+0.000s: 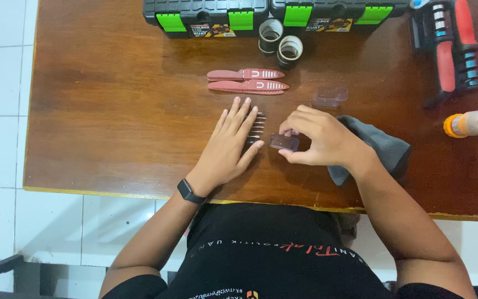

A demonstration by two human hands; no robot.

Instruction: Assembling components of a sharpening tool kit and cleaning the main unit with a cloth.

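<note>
A brown wooden table (112,127) fills most of the head view, with white floor tiles showing to its left and below its near edge. Along the far edge stand two black toolboxes with green latches (266,16), side by side. At the far right lies a red and black tool holder (452,47), and just below it an orange-capped clear bottle (474,123) lies on its side. A grey cloth (385,147) is crumpled on the table, partly under the right wrist. The left hand (228,147) lies flat and open, palm down with fingers spread, covering most of a row of metal bits (258,126) whose ends show just past the fingertips; it grips nothing. A black wristband (188,191) sits on that wrist. The right hand (319,137) is curled, its thumb and fingertips pinching a small clear plastic case (284,142) that rests on the table just beside the left thumb, near the middle of the table. Beyond the hands, two pink sheathed knives (247,81) lie parallel, close together. Between them and the toolboxes stand two rolls of tape (280,43), touching each other. A second small clear plastic piece (330,96) lies on the table just beyond the right hand.
</note>
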